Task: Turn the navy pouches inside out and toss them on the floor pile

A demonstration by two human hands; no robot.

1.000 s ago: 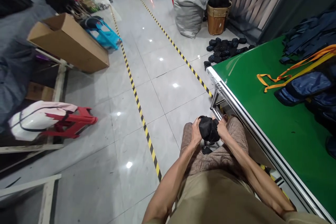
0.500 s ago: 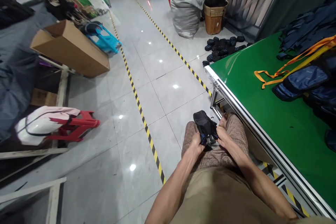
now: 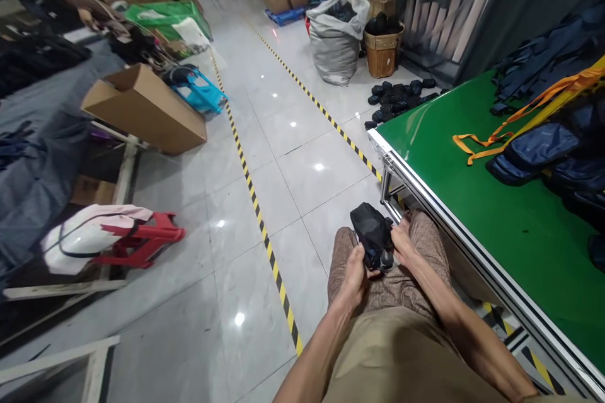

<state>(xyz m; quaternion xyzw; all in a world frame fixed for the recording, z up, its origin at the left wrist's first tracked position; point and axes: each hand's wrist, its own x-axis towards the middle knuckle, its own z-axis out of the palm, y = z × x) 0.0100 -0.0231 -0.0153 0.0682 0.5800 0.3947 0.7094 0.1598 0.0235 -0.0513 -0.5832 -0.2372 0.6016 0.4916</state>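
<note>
A small black fabric pouch (image 3: 370, 227) with dark blue parts is held above my lap, between my knees. My left hand (image 3: 358, 269) grips its lower left side, thumb on top and fingers underneath. On the opposite side, my right hand (image 3: 401, 240) is closed on the pouch's right edge; its fingertips are partly hidden. A small greyish round part (image 3: 386, 259) shows at the pouch's lower end, too small to name.
A green-topped table (image 3: 439, 157) with a metal edge stands close on my right, bearing dark blue bags (image 3: 543, 145) and orange straps (image 3: 491, 145). Black pouches (image 3: 397, 99) lie on the floor by a grey sack (image 3: 336, 44). A cardboard box (image 3: 151, 110) and red stool (image 3: 146, 240) are left.
The pouch has turned a little and looks fuller and rounder. My left hand has shifted slightly lower under it. The head view has tilted up somewhat.
</note>
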